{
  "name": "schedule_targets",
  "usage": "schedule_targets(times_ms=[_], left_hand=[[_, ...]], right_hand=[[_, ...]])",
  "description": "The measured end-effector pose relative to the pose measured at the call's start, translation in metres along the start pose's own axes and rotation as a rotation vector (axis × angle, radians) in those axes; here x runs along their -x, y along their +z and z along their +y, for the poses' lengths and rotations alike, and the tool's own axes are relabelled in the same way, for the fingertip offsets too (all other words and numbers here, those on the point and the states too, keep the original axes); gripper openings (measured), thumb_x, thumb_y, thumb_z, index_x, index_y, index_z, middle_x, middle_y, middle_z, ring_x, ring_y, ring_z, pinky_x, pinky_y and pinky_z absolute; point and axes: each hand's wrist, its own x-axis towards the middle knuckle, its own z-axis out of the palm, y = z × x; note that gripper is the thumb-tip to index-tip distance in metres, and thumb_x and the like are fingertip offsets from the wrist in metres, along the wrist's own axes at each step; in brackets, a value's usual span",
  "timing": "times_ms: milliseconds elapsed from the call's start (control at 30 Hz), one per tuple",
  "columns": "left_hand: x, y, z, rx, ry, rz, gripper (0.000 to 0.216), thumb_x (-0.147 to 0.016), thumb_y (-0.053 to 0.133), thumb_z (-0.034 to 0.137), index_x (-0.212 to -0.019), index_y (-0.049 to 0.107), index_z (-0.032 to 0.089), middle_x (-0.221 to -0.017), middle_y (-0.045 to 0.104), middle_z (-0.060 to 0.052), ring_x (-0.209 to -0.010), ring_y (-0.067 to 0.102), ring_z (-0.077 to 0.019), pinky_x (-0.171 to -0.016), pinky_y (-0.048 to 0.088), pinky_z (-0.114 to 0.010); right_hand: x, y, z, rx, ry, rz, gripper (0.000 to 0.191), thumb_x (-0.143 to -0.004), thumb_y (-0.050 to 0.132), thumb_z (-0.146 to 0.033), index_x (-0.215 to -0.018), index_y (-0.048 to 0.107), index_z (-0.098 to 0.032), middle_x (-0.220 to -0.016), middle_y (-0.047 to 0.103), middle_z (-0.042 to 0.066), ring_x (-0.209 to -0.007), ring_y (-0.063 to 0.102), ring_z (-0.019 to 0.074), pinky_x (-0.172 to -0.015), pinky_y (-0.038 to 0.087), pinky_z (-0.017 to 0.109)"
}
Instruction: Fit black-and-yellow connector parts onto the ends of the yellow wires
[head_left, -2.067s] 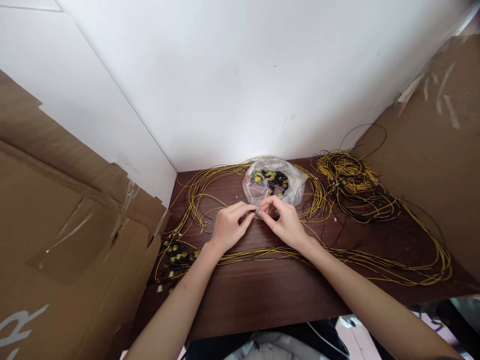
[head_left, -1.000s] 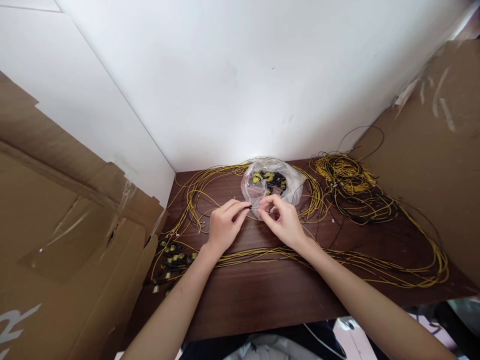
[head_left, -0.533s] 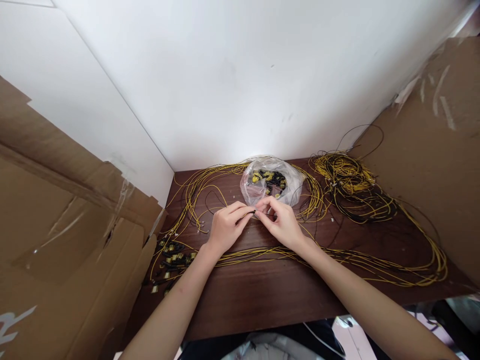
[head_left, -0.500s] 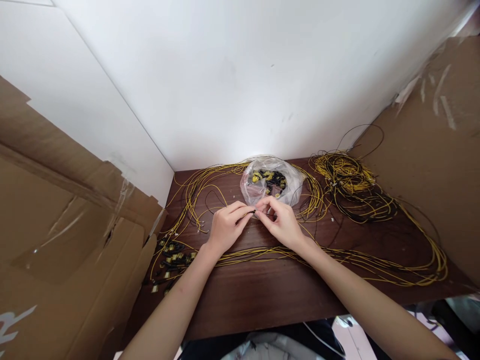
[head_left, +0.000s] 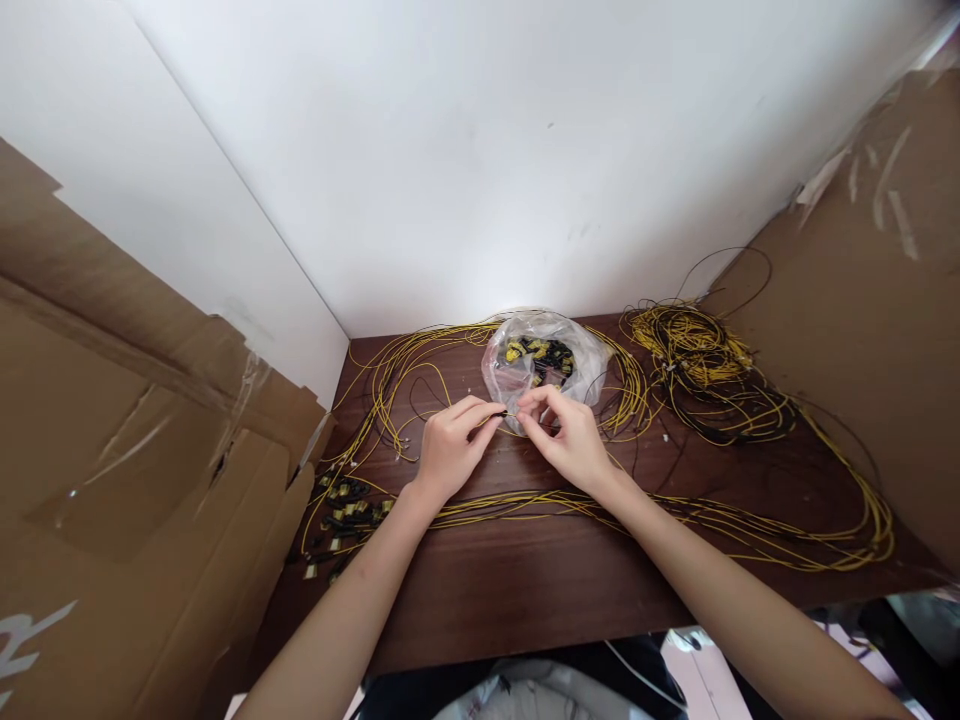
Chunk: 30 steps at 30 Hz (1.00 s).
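Note:
Over the middle of the dark wooden table (head_left: 525,600), my left hand (head_left: 452,447) pinches a small black connector (head_left: 500,414) between thumb and fingertips. Facing it, my right hand (head_left: 568,440) pinches a thin yellow wire (head_left: 511,413), which reaches toward the connector. Whether the wire's end sits inside the connector is too small to tell. Just behind my fingertips, a clear plastic bag (head_left: 592,388) holds several black and yellow connectors (head_left: 551,358). Wires that run between the two sides pass below my forearms.
Black connectors with yellow parts (head_left: 356,512) lie by my left forearm. A long bundle of yellow and black wires (head_left: 720,515) loops around the table, with a tangled coil (head_left: 690,350) at back right. Cardboard walls (head_left: 150,450) flank the table; a white panel (head_left: 465,180) stands behind.
My hands have drawn slightly apart and up. A short length of yellow wire now shows between the black connector and my right fingertips.

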Motion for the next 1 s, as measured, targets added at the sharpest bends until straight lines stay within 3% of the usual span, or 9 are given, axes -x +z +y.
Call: schedule_targets(times_ms=[500,1000], left_hand=[[0.0014,0.0006,-0.0005,0.005,0.043,-0.091,0.017,-0.086,0.052,0.022,-0.094,0.066,0.018,-0.085,0.067,-0.005,-0.075,0.061,-0.0134,-0.068,0.047,-0.024],[0.0004,-0.0002,0.0006,-0.003,-0.019,-0.029,0.017,-0.085,0.054,0.024,-0.094,0.066,0.019,-0.078,0.066,-0.003,-0.065,0.058,-0.0117,-0.059,0.043,-0.022]], right_hand=[[0.0006,0.0027,0.0008,-0.017,-0.037,-0.049,0.004,-0.084,0.05,-0.02,-0.086,0.054,-0.02,-0.077,0.06,0.002,-0.067,0.055,0.0132,-0.059,0.043,0.024],[-0.0019,-0.0041,-0.0007,0.046,-0.047,-0.049,0.007,-0.081,0.053,-0.018,-0.087,0.054,-0.02,-0.076,0.06,0.001,-0.065,0.055,0.0135,-0.057,0.044,0.025]])
